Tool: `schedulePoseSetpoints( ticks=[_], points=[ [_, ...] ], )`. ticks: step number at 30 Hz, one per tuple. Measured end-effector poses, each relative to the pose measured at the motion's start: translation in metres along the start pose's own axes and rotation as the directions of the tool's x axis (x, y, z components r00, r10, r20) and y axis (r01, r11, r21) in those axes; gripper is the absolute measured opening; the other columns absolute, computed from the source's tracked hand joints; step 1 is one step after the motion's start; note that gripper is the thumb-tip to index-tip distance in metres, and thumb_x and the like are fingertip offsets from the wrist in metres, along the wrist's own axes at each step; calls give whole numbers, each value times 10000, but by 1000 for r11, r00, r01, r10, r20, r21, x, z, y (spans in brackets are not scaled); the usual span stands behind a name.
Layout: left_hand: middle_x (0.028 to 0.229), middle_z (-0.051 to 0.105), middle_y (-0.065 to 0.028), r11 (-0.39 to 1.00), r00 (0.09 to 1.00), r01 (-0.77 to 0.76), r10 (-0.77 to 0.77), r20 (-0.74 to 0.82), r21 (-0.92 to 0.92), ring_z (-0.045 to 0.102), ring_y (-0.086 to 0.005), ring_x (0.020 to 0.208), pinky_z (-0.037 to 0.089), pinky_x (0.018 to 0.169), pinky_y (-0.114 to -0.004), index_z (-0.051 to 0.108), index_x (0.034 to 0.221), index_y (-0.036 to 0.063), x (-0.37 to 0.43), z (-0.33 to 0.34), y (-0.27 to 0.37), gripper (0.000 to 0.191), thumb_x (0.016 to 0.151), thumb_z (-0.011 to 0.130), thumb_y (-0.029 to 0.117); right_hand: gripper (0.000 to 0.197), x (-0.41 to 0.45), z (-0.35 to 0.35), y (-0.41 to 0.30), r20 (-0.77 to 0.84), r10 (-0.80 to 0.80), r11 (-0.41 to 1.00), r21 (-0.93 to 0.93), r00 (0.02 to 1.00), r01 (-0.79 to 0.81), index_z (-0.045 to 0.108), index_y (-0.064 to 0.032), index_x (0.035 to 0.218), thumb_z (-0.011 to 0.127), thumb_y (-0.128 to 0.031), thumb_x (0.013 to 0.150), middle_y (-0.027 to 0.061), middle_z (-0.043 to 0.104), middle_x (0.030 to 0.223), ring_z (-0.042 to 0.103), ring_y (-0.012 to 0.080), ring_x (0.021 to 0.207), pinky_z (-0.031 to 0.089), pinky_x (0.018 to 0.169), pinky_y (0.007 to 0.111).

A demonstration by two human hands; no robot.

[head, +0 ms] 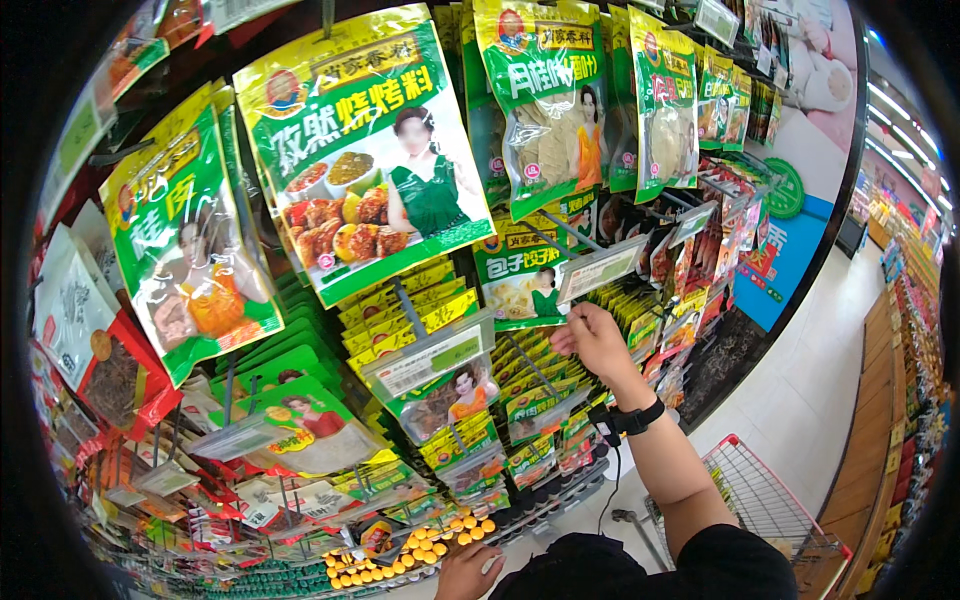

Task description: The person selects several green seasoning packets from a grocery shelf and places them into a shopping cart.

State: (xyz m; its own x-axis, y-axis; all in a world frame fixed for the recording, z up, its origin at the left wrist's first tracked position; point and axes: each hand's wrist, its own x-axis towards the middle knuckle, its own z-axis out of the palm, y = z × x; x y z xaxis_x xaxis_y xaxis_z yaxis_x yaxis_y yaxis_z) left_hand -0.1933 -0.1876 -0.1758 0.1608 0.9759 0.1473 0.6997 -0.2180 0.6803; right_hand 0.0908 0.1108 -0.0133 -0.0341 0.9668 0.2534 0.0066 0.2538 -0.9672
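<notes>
My right hand (596, 345) is raised to a hanging rack, fingers curled at the lower right corner of a green and yellow seasoning packet (521, 289). Whether the fingertips grip the packet or only touch it, I cannot tell. Just above the hand, a clear price-tag holder (606, 268) sits on the end of a metal hook (564, 225). A black strap with a small cabled device (626, 421) circles my right wrist. Low in the view, my left hand (471, 571) hangs with fingers loosely bent and apart, nothing visible in it.
Large seasoning packets (364, 165) hang close in front, with more packets (562, 97) to the right. Metal hooks (409, 307) with tag holders (431, 356) jut outward. A wire shopping cart (772, 495) stands at my right, beside the tiled aisle (795, 397). Yellow-capped containers (405, 559) line a low shelf.
</notes>
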Motion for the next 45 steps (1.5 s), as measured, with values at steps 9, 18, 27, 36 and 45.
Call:
schedulePoseSetpoints(
  ticks=[9,18,27,36,45],
  points=[
    [946,693,-115,1000,1000,15,-15,5,-19,637,-343,883,517,803,-416,713,897,65,-24,-8,7,113,809,707,135,292,-9,0,-4,-76,9,998,-56,997,-14,456,113,1175,473,-131,1015,180,692,828,694,200,692,577,628,310],
    [918,687,-55,995,989,-103,101,112,9,659,-289,846,526,753,-380,719,885,123,-18,12,7,121,799,741,205,473,-89,-24,-21,-19,-145,965,-224,989,137,322,-12,1348,570,-48,947,68,601,901,606,129,795,491,698,268],
    [825,636,-75,909,837,-397,416,357,-128,634,-280,824,485,765,-385,664,845,76,23,47,34,67,782,687,65,372,-230,-176,31,-426,112,959,-190,898,-210,423,-4,1251,585,-33,917,84,629,876,622,147,830,502,740,286],
    [794,614,-79,776,648,-593,619,445,-215,616,-289,764,468,680,-397,597,755,50,72,94,88,110,732,705,46,169,-360,-316,187,-702,469,819,117,536,-562,566,-5,1001,602,-140,906,60,629,817,573,121,680,459,582,268],
    [789,602,-98,812,655,-556,558,509,-176,606,-307,773,456,689,-395,558,781,51,120,141,149,139,756,695,57,168,-460,-356,405,-322,877,478,664,358,-574,597,-17,1034,530,-129,929,94,643,879,623,181,724,508,559,291]
  ],
)
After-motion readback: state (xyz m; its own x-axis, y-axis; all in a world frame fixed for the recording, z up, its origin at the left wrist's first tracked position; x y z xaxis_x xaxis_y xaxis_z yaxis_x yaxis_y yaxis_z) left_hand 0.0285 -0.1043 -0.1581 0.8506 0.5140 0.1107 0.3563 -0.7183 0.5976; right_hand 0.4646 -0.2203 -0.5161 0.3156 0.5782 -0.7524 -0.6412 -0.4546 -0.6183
